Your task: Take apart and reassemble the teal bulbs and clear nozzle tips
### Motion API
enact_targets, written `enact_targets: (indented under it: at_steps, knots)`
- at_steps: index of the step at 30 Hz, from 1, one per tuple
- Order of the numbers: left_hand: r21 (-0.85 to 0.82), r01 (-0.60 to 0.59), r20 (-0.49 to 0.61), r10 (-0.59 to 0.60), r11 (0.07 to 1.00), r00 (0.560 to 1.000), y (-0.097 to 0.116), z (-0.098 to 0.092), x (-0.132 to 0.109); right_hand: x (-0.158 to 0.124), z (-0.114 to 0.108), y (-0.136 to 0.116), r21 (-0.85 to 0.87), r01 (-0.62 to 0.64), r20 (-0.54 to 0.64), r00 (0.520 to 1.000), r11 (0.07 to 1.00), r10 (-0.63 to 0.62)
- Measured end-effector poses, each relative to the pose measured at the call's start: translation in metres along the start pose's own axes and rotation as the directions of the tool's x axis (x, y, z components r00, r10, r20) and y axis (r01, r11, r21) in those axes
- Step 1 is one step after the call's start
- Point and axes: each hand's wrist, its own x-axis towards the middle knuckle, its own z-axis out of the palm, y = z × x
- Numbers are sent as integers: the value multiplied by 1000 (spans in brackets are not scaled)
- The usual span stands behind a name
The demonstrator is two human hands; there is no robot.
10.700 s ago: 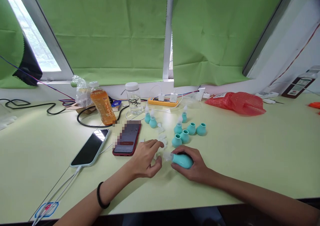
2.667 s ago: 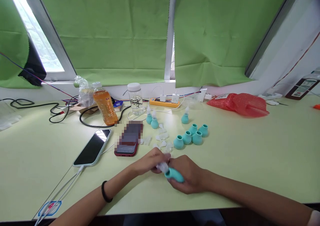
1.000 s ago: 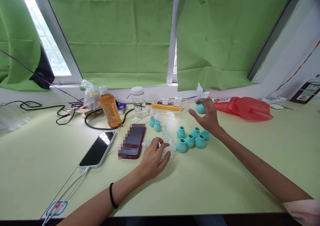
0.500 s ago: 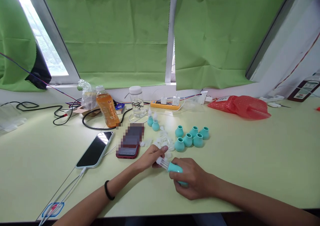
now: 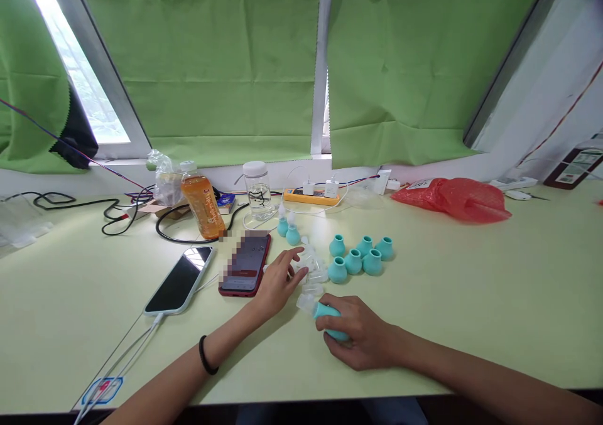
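Wrapped in my right hand (image 5: 360,332) is a teal rubber bulb (image 5: 330,318), lying on its side with its neck toward the left. A clear plastic tube piece (image 5: 307,303) sticks out of that neck. My left hand (image 5: 281,282) is open, fingers spread over a small pile of clear plastic pieces (image 5: 318,275); whether the fingertips touch them I cannot tell. Several empty teal bulbs (image 5: 353,262) stand upright right of the pile. Behind it, two teal bulbs (image 5: 293,234) stand with pointed clear tips fitted.
Left of my left hand lie a red-cased phone (image 5: 245,265) and a white-cased phone (image 5: 180,280) with cables. Farther back stand an orange drink bottle (image 5: 203,202), a clear jar (image 5: 258,193) and an orange power strip (image 5: 311,197). A red plastic bag (image 5: 452,200) lies at the back right.
My left hand has let go of the clear tube piece and moved up to the pile, its fingers opening. My right hand still holds the bulb, nearly in place.
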Motion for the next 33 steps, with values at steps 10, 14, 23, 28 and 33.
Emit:
enact_targets:
  at_steps: [10, 14, 23, 28, 33]
  knots:
    - [-623, 233, 327, -22, 747, 945, 16, -5, -3, 7, 2, 17, 946, -245, 130, 888, 215, 441]
    - [-631, 242, 294, -62, 737, 954, 14, 2, -4, 10, 9, 20, 981, -192, 183, 897, -16, 403]
    - [-639, 243, 170, -173, 730, 970, 18, 4, -4, 12, 6, 13, 959, -214, 272, 879, -185, 392]
    - [-641, 244, 108, -230, 728, 967, 19, 5, -5, 13, 5, 14, 898, -319, 400, 878, -302, 264]
    - [-620, 192, 99, -166, 761, 981, 18, 6, -7, 12, 5, 18, 815, -418, 516, 839, -401, 172]
